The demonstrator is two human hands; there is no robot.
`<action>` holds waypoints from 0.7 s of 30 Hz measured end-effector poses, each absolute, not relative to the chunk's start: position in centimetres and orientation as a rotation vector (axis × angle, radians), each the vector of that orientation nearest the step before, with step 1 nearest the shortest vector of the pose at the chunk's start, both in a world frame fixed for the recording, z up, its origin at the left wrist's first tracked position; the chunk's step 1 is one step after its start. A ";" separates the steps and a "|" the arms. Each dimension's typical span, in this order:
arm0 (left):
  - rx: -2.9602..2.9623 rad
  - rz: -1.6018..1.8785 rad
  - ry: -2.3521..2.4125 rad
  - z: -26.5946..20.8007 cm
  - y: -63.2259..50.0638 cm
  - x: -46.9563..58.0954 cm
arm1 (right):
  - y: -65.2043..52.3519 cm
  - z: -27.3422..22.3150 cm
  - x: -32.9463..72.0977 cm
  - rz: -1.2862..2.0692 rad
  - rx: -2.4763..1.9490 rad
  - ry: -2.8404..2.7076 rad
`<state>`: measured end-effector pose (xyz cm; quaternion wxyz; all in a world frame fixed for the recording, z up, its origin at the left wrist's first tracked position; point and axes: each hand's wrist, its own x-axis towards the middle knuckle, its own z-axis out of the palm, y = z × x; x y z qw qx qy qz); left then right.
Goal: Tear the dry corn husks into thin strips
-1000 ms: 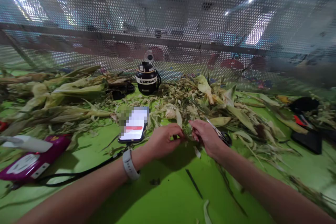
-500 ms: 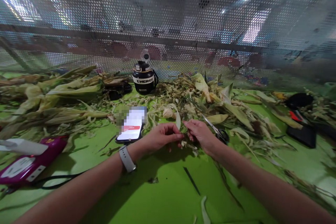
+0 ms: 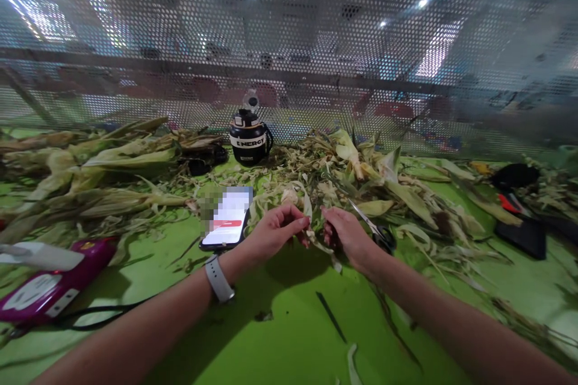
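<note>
My left hand (image 3: 276, 230), with a pale watch strap (image 3: 219, 278) on the wrist, pinches a thin corn husk strip (image 3: 320, 244). The strip hangs from its fingertips down to the right. My right hand (image 3: 347, 233) is a small gap away, its thumb and fingers closed together; what they hold, if anything, is hidden. Scissors (image 3: 382, 237) with dark handles lie just behind the right hand, blades pointing up and left. A phone (image 3: 226, 216) with a lit screen lies to the left of the left hand. Small husk shreds are spread behind both hands.
Corn husks (image 3: 121, 162) are heaped at the left, with more husks (image 3: 401, 186) at the right. A black bottle (image 3: 248, 145) stands at the back before a perforated metal panel (image 3: 293, 30). A purple device (image 3: 49, 283) lies left; a dark flat object (image 3: 521, 234) lies right.
My hands have moved slightly apart. More of the husk strip now shows between them, hanging from the left fingertips. The view has tilted up slightly.
</note>
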<state>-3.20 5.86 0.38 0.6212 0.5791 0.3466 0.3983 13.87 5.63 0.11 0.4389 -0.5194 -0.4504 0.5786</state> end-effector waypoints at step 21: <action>1.281 0.440 0.754 0.2 5.9 -3.7 | 5.3 4.9 16.0 1.465 -1.473 -1.752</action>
